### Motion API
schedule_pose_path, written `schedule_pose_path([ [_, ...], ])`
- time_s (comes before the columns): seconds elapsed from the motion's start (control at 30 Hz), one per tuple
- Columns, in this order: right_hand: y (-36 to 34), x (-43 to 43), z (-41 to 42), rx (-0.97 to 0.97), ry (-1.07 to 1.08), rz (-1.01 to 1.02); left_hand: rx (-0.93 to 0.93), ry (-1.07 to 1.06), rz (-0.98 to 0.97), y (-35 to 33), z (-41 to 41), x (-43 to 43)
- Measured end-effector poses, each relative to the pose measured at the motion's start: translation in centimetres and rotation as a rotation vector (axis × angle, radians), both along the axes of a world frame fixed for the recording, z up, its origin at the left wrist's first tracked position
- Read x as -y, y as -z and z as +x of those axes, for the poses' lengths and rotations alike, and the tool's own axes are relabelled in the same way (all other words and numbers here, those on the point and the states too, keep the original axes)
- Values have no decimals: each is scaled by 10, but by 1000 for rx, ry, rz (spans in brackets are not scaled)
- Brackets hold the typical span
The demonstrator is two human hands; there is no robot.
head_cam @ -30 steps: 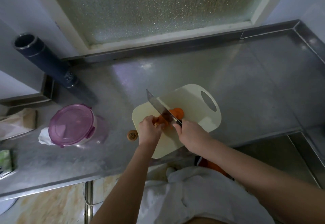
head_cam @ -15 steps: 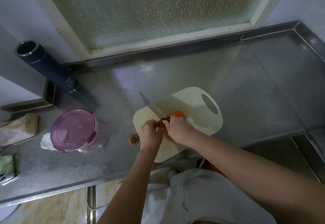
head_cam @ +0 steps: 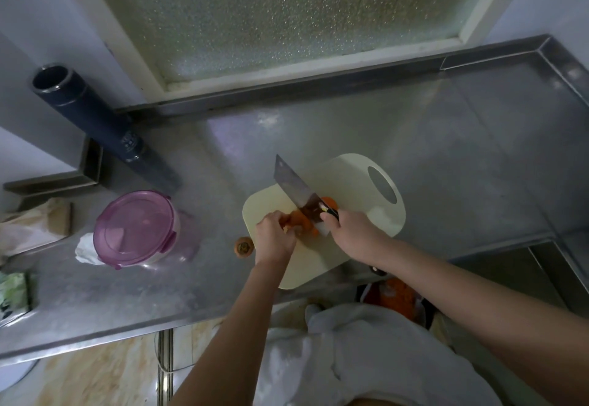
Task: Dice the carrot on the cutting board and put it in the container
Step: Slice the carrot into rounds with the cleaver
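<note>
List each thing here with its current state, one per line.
container: lid on
carrot: partly cut, on the cutting board
knife: blade over the carrot
left hand: holds the carrot
right hand: grips the knife
carrot end: on the counter, off the cutting board
dark flask: open top

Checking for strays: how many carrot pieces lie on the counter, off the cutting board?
1: a carrot end on the counter just left of the cutting board, near the left hand. Others may be hidden by that hand.

a dark flask stands by the frosted window and crumpled tissue lies on the steel counter.
</note>
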State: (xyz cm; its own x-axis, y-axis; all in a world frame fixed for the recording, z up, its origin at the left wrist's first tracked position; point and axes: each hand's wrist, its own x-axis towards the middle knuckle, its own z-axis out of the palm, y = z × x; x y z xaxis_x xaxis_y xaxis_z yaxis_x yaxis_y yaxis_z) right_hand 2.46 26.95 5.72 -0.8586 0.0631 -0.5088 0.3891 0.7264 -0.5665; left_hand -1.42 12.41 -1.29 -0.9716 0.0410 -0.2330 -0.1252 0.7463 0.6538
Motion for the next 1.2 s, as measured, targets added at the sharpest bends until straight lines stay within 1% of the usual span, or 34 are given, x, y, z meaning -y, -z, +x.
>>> schedule_pose_path([
  [0.4,-2,0,13,-3,-5,-13,-15,5,7,-2,2,-1],
  [0.6,-4,2,15,-7,-18,16,-3,0,1,0,1,-2],
  [0.87,-8,17,14,-52,-57,157,0,10,5,0,2,-2],
  [1.0,-12,22,5,-23,-57,149,-26,26,1,1,2,-1],
  [1.2,-5,29,-11,-9,-48,130,4,13,-18,4,-1,-1],
])
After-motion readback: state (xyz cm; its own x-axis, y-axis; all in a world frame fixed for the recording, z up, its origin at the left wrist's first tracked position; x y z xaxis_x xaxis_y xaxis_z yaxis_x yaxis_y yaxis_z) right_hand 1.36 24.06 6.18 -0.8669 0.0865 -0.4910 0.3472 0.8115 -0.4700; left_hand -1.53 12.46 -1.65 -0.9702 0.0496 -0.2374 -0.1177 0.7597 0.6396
